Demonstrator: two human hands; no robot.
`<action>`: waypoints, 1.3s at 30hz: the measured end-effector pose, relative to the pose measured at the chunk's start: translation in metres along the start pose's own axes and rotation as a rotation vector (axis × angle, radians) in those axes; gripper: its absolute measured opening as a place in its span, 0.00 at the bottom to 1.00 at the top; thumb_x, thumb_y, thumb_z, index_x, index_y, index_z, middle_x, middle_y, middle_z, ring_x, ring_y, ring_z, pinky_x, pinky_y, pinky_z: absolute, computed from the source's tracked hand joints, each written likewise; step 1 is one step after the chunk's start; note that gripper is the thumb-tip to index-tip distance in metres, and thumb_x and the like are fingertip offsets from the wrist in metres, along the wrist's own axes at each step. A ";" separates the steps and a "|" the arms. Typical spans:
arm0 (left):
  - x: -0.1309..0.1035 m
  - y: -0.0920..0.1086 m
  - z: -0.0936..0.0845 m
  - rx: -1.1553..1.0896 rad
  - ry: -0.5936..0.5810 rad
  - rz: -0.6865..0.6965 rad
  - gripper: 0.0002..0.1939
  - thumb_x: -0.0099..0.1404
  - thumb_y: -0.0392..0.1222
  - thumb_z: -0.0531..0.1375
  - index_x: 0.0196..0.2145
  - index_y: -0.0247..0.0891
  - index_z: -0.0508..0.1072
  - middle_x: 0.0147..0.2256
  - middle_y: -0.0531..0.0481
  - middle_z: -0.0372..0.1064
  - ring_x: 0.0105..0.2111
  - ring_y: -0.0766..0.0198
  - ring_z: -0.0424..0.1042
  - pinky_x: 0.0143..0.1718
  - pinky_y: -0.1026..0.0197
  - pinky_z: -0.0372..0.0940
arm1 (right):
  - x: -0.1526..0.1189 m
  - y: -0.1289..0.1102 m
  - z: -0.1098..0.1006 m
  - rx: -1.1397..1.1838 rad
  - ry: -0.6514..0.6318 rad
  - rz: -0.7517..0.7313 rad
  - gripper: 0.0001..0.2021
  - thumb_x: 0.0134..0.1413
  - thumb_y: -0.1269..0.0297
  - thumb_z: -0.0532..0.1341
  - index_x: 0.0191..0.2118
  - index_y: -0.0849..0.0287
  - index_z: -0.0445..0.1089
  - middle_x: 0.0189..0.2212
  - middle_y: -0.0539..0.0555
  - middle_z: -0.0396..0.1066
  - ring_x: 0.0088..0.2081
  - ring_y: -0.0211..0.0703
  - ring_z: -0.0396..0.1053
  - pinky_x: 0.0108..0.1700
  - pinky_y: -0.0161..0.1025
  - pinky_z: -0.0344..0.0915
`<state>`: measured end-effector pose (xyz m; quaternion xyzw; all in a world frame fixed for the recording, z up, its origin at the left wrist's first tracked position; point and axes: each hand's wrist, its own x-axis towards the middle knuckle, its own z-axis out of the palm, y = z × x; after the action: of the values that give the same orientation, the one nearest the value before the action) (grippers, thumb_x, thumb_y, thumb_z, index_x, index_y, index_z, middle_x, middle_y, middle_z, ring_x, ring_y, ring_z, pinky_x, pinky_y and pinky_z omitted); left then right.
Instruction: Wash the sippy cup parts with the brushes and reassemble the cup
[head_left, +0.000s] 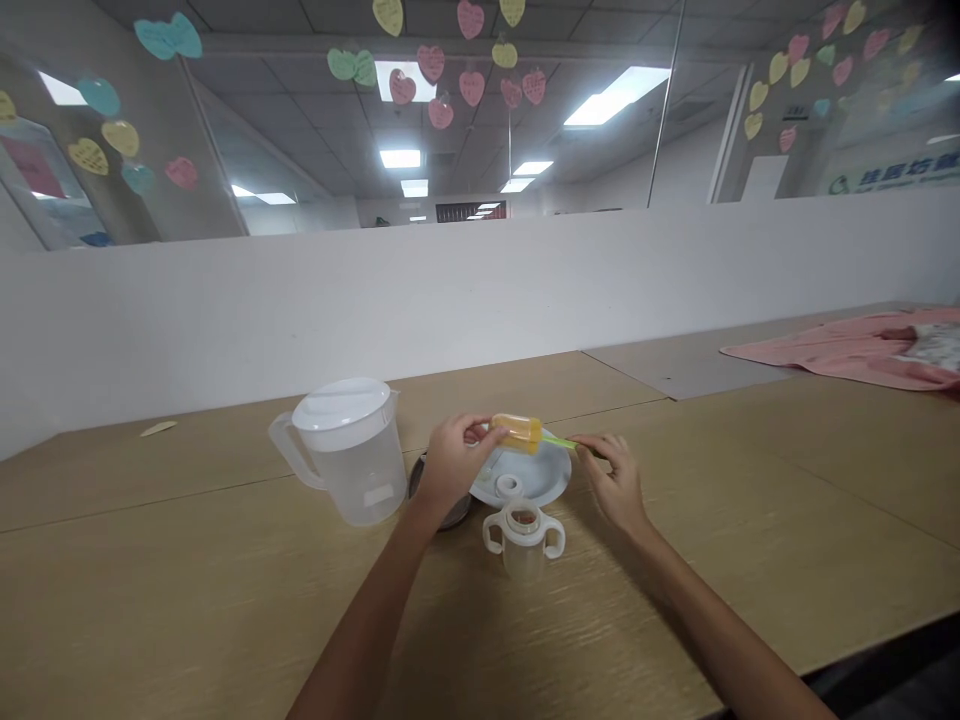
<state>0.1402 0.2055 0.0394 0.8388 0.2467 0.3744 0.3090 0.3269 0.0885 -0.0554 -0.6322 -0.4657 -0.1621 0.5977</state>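
Note:
My left hand (457, 455) grips one end of a small orange, see-through cylinder (517, 433), held sideways above a pale plate (551, 480). Between the fingertips of my right hand (615, 475) is a thin green stick (559, 441), whose far end meets the cylinder's right end. A white ring-shaped piece (509, 486) lies on the plate. In front of the plate stands a clear cup with two white handles (523, 555), its top open. Partly hidden behind my left hand and wrist is a dark round dish (456, 515).
A clear pitcher with a white lid (364, 460) stands left of my left hand. Pink cloth (817, 345) lies at the far right of the wooden table (187, 570). A small flat piece (158, 428) rests at the back left. Behind is a white wall (300, 300) below glass.

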 end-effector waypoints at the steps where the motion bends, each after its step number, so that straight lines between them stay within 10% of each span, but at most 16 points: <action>1: -0.001 0.002 -0.003 0.092 -0.008 -0.032 0.17 0.61 0.52 0.56 0.30 0.36 0.75 0.28 0.46 0.72 0.30 0.58 0.70 0.33 0.60 0.61 | -0.001 -0.002 0.000 -0.003 -0.001 -0.039 0.12 0.57 0.59 0.55 0.35 0.56 0.75 0.32 0.54 0.72 0.36 0.45 0.64 0.41 0.43 0.58; 5: -0.002 0.003 -0.014 0.261 -0.090 -0.088 0.21 0.64 0.54 0.51 0.23 0.37 0.72 0.19 0.48 0.68 0.25 0.58 0.69 0.28 0.61 0.57 | -0.008 -0.005 0.003 -0.036 0.024 -0.125 0.11 0.57 0.59 0.55 0.36 0.56 0.75 0.32 0.54 0.72 0.36 0.45 0.64 0.41 0.44 0.57; 10: -0.002 -0.003 -0.021 0.021 -0.247 0.122 0.16 0.56 0.40 0.61 0.43 0.41 0.66 0.43 0.48 0.72 0.43 0.59 0.70 0.41 0.62 0.63 | -0.008 0.000 0.006 0.018 0.027 -0.040 0.12 0.56 0.57 0.56 0.34 0.56 0.74 0.31 0.54 0.72 0.36 0.45 0.64 0.41 0.44 0.58; 16: -0.001 0.001 -0.028 0.181 -0.260 0.202 0.16 0.54 0.36 0.61 0.41 0.41 0.66 0.44 0.50 0.70 0.45 0.59 0.69 0.46 0.58 0.64 | -0.005 0.005 0.006 0.148 0.032 0.091 0.12 0.54 0.57 0.57 0.29 0.57 0.74 0.28 0.53 0.72 0.34 0.45 0.64 0.39 0.42 0.58; 24: 0.003 -0.014 -0.067 0.840 -0.124 0.043 0.20 0.56 0.26 0.54 0.46 0.39 0.67 0.43 0.44 0.71 0.45 0.54 0.69 0.45 0.57 0.63 | -0.003 0.023 0.010 0.072 0.080 0.354 0.15 0.49 0.55 0.55 0.30 0.59 0.74 0.33 0.56 0.74 0.38 0.49 0.66 0.42 0.43 0.59; 29: -0.004 -0.033 -0.048 0.969 -0.473 -0.076 0.19 0.55 0.26 0.55 0.44 0.38 0.67 0.40 0.44 0.72 0.39 0.58 0.72 0.38 0.63 0.64 | -0.002 0.033 0.011 0.137 0.087 0.415 0.17 0.47 0.53 0.56 0.32 0.60 0.75 0.33 0.57 0.75 0.38 0.50 0.68 0.41 0.42 0.61; 39: 0.004 -0.087 -0.008 0.975 -0.441 -0.012 0.12 0.59 0.29 0.54 0.40 0.34 0.73 0.45 0.38 0.70 0.45 0.55 0.70 0.46 0.56 0.64 | -0.003 0.034 0.013 0.162 0.056 0.449 0.16 0.45 0.53 0.57 0.31 0.60 0.75 0.33 0.56 0.75 0.38 0.49 0.68 0.40 0.41 0.62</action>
<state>0.1208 0.2703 -0.0158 0.9423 0.3261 0.0294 -0.0701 0.3469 0.1041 -0.0812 -0.6653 -0.3081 -0.0046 0.6800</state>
